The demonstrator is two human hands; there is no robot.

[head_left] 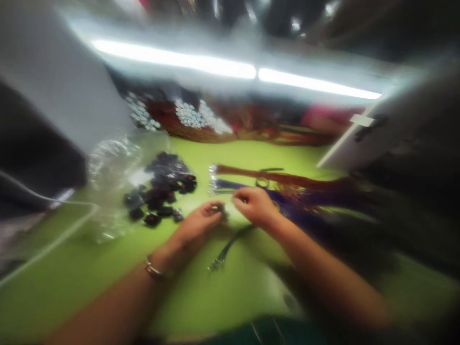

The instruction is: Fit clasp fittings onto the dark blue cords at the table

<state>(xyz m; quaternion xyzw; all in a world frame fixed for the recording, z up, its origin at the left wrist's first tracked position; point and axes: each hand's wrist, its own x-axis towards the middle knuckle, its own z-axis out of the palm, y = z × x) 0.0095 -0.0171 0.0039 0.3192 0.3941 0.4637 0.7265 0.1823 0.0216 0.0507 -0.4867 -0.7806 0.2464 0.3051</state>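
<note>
My left hand [204,218] is closed over the green table, its fingertips pinched on a small dark part [224,213], blurred and probably a connector housing by its blocky look. Just to its right, my right hand [255,205] is curled with thumb and forefinger together; what lies between them is too blurred to make out. Below the hands a short dark bundle of wires [230,244] with shiny metal ends rests on the table. Left of my left hand lies a pile of black plastic housings [161,187], some with red spots.
A clear plastic bag [111,182] lies beside the black pile. Brown wires [244,172] and purple wires [316,200] stretch to the right, near a roll of tape [262,182]. More wire bundles [201,117] with pale ends line the back under a tube light [179,60]. A white cable [53,249] crosses the left.
</note>
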